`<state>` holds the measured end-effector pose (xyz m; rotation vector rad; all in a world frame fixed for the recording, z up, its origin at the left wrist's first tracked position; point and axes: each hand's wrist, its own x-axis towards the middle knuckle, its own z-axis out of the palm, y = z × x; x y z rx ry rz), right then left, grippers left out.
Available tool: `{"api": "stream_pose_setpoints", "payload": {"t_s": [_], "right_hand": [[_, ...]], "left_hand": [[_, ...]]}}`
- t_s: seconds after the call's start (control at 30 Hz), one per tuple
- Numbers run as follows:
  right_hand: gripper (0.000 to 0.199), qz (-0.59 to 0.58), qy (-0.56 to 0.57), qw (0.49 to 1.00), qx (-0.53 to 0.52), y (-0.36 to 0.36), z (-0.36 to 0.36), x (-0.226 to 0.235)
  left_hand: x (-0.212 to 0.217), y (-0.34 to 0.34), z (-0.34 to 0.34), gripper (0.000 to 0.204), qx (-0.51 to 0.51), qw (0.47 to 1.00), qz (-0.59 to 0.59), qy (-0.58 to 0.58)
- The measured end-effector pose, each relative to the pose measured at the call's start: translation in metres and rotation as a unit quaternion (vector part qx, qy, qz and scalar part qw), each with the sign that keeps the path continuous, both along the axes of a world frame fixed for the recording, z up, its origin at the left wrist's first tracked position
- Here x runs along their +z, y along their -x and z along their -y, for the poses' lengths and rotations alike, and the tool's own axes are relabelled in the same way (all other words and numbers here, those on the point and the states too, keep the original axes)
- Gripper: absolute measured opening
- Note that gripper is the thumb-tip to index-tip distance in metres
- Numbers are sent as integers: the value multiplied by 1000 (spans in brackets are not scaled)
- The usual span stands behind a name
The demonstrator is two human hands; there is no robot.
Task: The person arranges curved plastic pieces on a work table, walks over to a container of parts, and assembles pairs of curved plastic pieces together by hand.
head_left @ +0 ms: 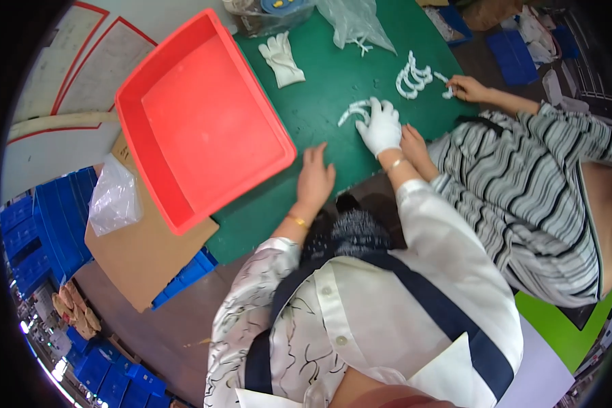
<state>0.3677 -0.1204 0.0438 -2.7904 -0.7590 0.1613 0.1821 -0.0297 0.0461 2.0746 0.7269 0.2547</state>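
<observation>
My right hand, in a white glove, is over the green table with its thumb and fingers around the end of a curved white piece. The fingertips partly cover that piece. My bare left hand hovers near the table's front edge, beside the red tray's corner, fingers apart and holding nothing. Farther right lies a group of similar curved white pieces. A co-worker's hand holds a small white piece next to that group.
A large red tray stands at the left on the green table. Beyond it lie a white glove, a clear plastic bag and a clear tub. A co-worker in a striped top is close on my right. Cardboard is at the left.
</observation>
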Motion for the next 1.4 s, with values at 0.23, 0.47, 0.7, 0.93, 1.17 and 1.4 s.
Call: {"api": "stream_pose_setpoints", "payload": {"t_s": [0.23, 0.47, 0.7, 0.93, 1.17, 1.4], "right_hand": [[37, 37, -84, 996, 21, 15, -14, -18], [17, -80, -160, 982, 58, 19, -11, -23], [22, -600, -191, 776, -47, -2, -15, -37], [16, -697, -208, 686, -27, -18, -2, -23], [21, -731, -164, 662, -35, -20, 11, 0], [24, -449, -362, 777, -253, 27, 41, -11]], "left_hand": [[-26, -101, -25, 41, -42, 991, -8, -127], [1, -98, -21, 27, 13, 994, 45, -101], [37, -113, -37, 29, -55, 994, -70, 58], [14, -94, -53, 40, -203, 946, -2, 253], [5, -96, -40, 43, -169, 981, 10, 89], [-4, -108, -49, 19, -112, 964, -217, -102]]}}
